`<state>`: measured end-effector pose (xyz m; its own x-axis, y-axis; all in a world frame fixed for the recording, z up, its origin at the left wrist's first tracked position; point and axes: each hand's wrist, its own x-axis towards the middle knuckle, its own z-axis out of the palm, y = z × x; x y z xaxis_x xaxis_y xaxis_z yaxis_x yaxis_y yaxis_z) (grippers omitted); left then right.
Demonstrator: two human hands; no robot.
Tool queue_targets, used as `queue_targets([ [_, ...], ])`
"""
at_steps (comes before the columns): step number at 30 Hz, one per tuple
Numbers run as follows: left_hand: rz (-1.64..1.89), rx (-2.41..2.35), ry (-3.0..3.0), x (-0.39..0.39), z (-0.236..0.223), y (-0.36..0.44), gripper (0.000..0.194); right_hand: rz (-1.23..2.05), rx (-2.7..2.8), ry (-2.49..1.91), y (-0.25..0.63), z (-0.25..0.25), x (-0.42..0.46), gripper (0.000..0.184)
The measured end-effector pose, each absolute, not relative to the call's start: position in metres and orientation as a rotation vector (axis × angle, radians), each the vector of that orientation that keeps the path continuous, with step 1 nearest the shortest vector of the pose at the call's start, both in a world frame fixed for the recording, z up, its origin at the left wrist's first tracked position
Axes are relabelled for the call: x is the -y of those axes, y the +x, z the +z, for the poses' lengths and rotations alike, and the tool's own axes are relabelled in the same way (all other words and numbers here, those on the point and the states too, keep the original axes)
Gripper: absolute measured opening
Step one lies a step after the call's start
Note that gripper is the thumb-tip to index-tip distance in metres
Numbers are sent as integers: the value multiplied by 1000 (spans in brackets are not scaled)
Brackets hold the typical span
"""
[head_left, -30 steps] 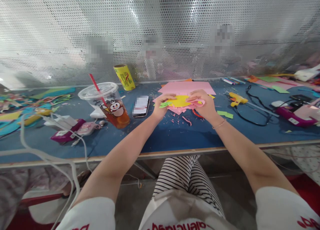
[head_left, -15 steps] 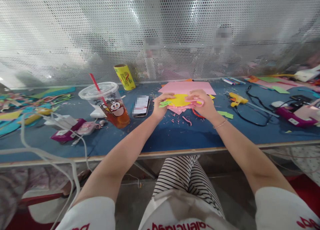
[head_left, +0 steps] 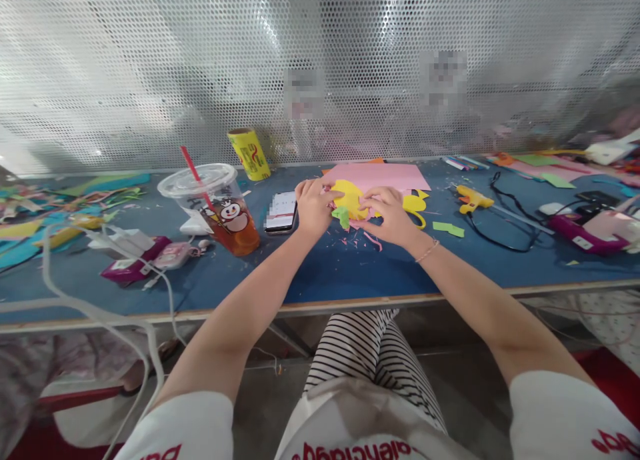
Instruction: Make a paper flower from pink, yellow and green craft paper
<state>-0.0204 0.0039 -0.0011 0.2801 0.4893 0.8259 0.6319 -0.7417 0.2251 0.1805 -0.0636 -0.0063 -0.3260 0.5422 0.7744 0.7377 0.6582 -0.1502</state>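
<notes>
Between both hands [head_left: 347,210] sits yellow paper [head_left: 347,197], touching each.

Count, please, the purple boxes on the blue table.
2. One purple box is on the left, with white plugs at it; the other purple box is on the far right, past the yellow glue gun. The clutter may hide more.

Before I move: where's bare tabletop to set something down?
Bare blue tabletop shows between left forearm and right forearm, from pink paper scraps to the near edge; also right of that arm, nearer than the black cord. Crowded: left end, coloured paper strips and white cables; far right, around purple case.
</notes>
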Motion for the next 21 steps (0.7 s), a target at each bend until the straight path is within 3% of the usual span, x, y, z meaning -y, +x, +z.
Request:
queue_targets([
  [7, -1269, 1077, -2299, 3, -2, -15, 23, -202, 2050, -1062, 173, -21, 53, 10],
  [13, -1270, 1133, -2291, 6, -2, -14, 25, -53, 2058, -1057, 171, -25, 49, 7],
  [21, -1319, 1221, -2273, 2, -1, -17, 30, -107, 2027, -985, 182, -18, 48, 3],
])
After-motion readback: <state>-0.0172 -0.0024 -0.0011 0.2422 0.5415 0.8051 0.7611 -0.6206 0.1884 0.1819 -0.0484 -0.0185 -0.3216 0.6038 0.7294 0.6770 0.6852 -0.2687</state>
